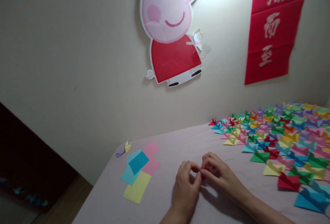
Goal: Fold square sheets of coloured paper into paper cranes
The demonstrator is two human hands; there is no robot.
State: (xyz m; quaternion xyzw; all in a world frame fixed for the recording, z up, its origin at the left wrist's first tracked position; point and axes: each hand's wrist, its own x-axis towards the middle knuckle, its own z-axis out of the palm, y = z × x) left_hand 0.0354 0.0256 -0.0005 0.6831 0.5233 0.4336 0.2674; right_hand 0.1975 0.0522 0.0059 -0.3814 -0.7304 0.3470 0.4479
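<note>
Between the fingertips of both hands is a small piece of red paper (205, 173), mostly covered by the fingers, so its folded shape is hard to make out. My left hand (187, 184) pinches its left side with thumb and forefinger. From the right, my right hand (219, 170) grips the same paper, fingers curled. Left of the hands lie loose paper sheets: a blue one (138, 162) over light blue ones, pink sheets (152, 165) and a yellow sheet (137, 187).
Many folded paper cranes (278, 145) in mixed colours stand in rows at the right. Two folded pieces, one yellow (127, 146) and one purple (120, 152), lie at the far left corner of the pale pink tabletop (103, 201). A wall (77, 45) rises behind.
</note>
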